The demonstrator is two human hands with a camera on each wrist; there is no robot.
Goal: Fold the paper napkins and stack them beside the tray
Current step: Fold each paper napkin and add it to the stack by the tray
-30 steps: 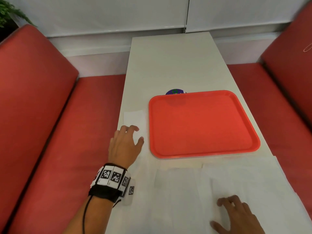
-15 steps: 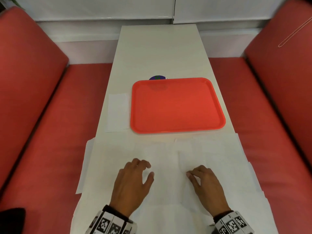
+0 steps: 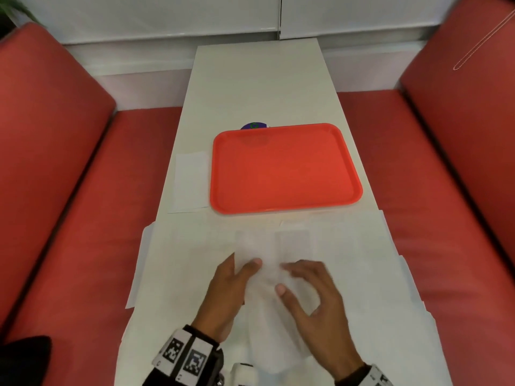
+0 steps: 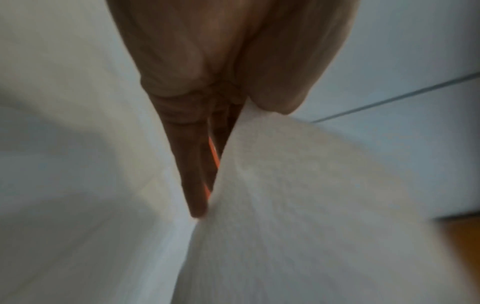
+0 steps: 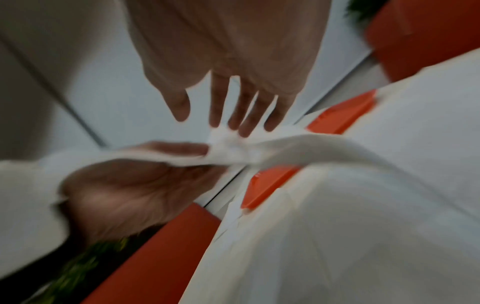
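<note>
An orange tray (image 3: 287, 168) lies in the middle of the white table (image 3: 259, 87). One folded napkin (image 3: 192, 182) sits flat just left of it. Several unfolded white napkins (image 3: 362, 260) are spread across the near end of the table. My left hand (image 3: 243, 264) pinches the edge of one lifted napkin (image 3: 267, 316) between its thumb and straight fingers. The left wrist view shows that thumb pressed on the paper (image 4: 298, 205). My right hand (image 3: 284, 277) is beside it, and its spread, straight fingers (image 5: 241, 127) touch the same napkin (image 5: 228, 148).
Red padded benches (image 3: 69, 204) run along both sides of the narrow table. A small purple object (image 3: 255, 125) peeks out behind the tray's far edge. Some napkins overhang the table's left edge (image 3: 142, 263). A white wall stands at the far end.
My left hand left the folded napkin beside the tray and came back to the near sheets. Both hands closed in on one napkin, and the left has lifted its edge.
</note>
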